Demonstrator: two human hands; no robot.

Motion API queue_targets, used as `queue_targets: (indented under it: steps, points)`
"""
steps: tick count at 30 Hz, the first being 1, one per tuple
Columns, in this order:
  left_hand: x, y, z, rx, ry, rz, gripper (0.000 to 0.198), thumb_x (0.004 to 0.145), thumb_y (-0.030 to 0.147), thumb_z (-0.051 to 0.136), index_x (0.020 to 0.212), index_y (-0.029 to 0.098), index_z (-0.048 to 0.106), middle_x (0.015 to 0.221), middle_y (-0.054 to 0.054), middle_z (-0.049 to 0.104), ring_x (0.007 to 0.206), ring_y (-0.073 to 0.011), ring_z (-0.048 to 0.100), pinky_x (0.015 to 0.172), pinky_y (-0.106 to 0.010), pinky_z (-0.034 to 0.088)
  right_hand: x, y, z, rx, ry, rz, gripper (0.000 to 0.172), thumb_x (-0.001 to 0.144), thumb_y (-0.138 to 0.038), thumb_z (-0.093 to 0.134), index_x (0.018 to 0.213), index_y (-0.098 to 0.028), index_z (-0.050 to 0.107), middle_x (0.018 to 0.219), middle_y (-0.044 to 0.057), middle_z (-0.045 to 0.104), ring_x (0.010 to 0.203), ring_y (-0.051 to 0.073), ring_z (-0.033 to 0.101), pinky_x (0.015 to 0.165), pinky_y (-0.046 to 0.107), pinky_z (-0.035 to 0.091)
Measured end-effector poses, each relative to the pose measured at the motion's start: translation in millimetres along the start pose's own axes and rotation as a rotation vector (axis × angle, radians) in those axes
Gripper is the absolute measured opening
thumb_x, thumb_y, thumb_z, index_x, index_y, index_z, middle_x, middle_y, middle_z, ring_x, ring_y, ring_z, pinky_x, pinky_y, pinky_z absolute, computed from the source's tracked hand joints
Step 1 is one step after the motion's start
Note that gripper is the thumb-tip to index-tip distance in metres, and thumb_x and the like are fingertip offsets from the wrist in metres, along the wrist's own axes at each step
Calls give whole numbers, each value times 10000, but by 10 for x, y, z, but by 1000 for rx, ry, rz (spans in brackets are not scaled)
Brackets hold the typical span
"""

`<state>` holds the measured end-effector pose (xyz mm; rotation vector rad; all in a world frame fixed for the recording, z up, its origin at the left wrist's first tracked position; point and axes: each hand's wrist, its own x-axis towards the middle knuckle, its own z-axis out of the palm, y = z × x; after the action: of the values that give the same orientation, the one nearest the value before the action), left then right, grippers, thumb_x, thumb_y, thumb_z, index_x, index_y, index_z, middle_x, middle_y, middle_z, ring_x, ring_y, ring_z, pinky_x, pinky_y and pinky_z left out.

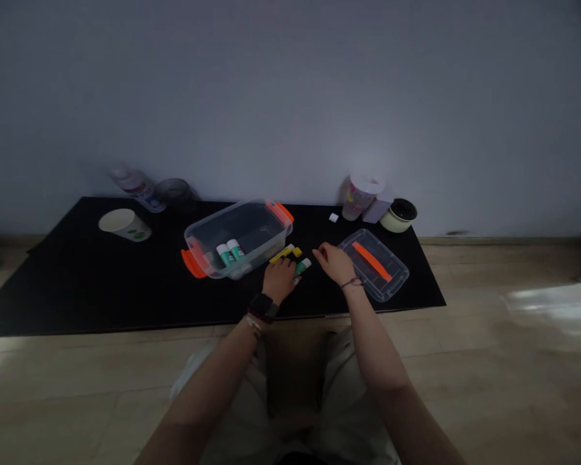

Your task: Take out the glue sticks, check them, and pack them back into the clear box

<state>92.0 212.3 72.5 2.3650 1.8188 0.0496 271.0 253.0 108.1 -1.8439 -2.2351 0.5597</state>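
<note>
My left hand (279,280) is closed on a green glue stick (302,266) with a white cap, just right of the clear box (252,263). By its fingertips lie a yellow stick (281,253) and a small yellow piece (297,252). Two green-and-white glue sticks (230,253) rest inside the box at its left end. My right hand (334,261) hovers beside the clear lid (396,274), its fingers bent together; whatever is between them, if anything, is too small to make out.
At the back left stand a paper cup (121,223), a bottle (138,187) and a dark round container (174,191). A patterned cup (361,197), a pale box (377,208), a cream pot (397,217) and a small white block (334,217) are at the back right.
</note>
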Motion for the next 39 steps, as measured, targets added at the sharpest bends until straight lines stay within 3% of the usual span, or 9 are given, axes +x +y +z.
queue_targets:
  steps: [6,13,20,22,27,29,32,36,39]
  points:
    - [41,-19,-57,-114,10,-43,285,919,362,589,1082,146,677,1079,-155,697,1096,-326,626,859,-390,484,162,192,106,-7,114,17,247,991,-390,502,1060,-187,624,1001,78,675,907,198,626,722,269,419]
    - [25,-10,-151,-588,-44,-92,345,920,419,556,1119,160,667,1102,-124,715,1006,-270,668,828,-338,496,612,512,82,-116,286,99,400,957,-282,494,1320,-120,540,1254,181,586,1148,288,535,933,369,448]
    - [5,-9,-144,-1112,-69,-95,318,885,404,558,989,123,664,934,-84,705,830,-202,649,725,-291,506,1164,617,136,-304,142,118,654,927,-240,530,1535,-115,324,1518,191,420,1362,330,374,1053,451,393]
    - [-5,-12,-163,-1217,-94,-123,313,874,406,573,982,125,657,915,-74,701,813,-197,647,700,-286,511,1253,620,155,-336,84,117,608,931,-241,528,1507,-124,371,1511,184,439,1372,321,371,1072,458,373]
    - [-11,-3,-182,-1317,-84,-152,326,860,421,614,1010,136,666,908,-70,704,832,-198,660,726,-288,523,1247,530,198,-331,39,44,376,945,-212,497,1304,-131,572,1284,183,627,1229,290,518,1023,425,409]
    - [-6,5,-171,-1337,-92,-180,342,863,431,622,1038,139,656,915,-73,702,836,-200,668,713,-285,525,1181,473,212,-203,62,7,364,920,-212,548,1273,-136,592,1246,168,648,1186,273,552,1007,404,431]
    - [7,15,-154,-1363,-102,-228,370,880,452,618,1098,153,626,926,-65,690,823,-190,682,675,-267,521,1032,390,203,213,107,-38,366,910,-242,564,1261,-147,595,1184,122,673,1034,208,621,942,351,486]
    - [38,33,-145,-1381,-91,-266,375,927,479,556,1165,190,586,994,-44,669,802,-142,686,666,-230,512,719,291,97,786,23,-83,394,922,-395,525,1248,-182,581,986,39,677,763,135,632,765,298,538]
    - [48,56,-147,-1406,-74,-297,394,938,483,526,1200,191,561,1049,-48,648,765,-116,673,648,-217,506,438,225,-13,951,24,-78,410,913,-513,514,1186,-211,564,882,0,643,649,109,598,662,261,519]
